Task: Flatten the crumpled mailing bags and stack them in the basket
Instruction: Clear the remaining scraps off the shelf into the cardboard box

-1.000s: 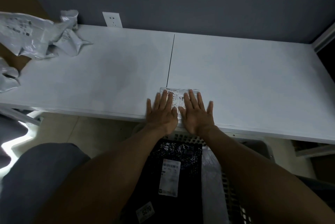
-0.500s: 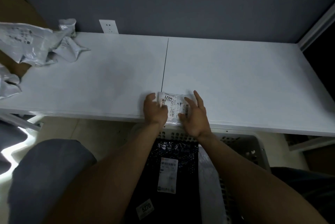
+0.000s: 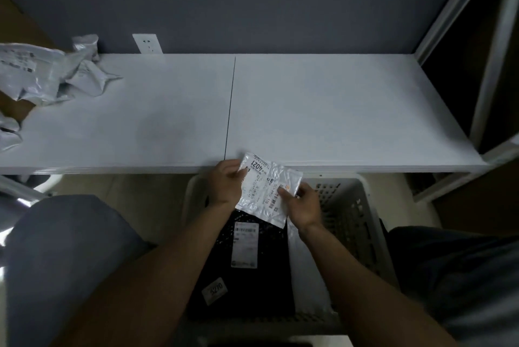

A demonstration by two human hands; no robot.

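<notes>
Small white mailing bag (image 3: 266, 189): flattened, slightly wrinkled, printed label face up with "4021" legible. Held in the air, tilted, over the far end of the basket; top corner overlaps the table's front edge in view, contact with it impossible to tell.

Left hand (image 3: 227, 182): fingers curled, pinching the bag's upper left edge.

Right hand (image 3: 304, 206): thumb laid on the label face, fingers curled beneath, pinching the bag's lower right edge.

Basket (image 3: 351, 206): pale plastic with perforated walls, on the floor just in front of the table, between the person's knees.

Black mailing bag (image 3: 252, 276): lies flat in the basket, under the held bag. Carries a white shipping label (image 3: 244, 245) near its far end and a small sticker (image 3: 214, 290) reading "5270" nearer the person.

Pale bag (image 3: 306, 276): lies beside the black one on its right, mostly in shadow, details unclear.

Table (image 3: 337, 108): white top in two panels, with a dark seam (image 3: 230, 108) running front to back.

Crumpled mailing bags (image 3: 42, 74): grey-white heap at the table's far left corner, well apart from the hands. One more crumpled bag (image 3: 9, 133) at the left edge of view.

Wall socket (image 3: 147, 43): white, on the grey wall just above the table's back edge.
</notes>
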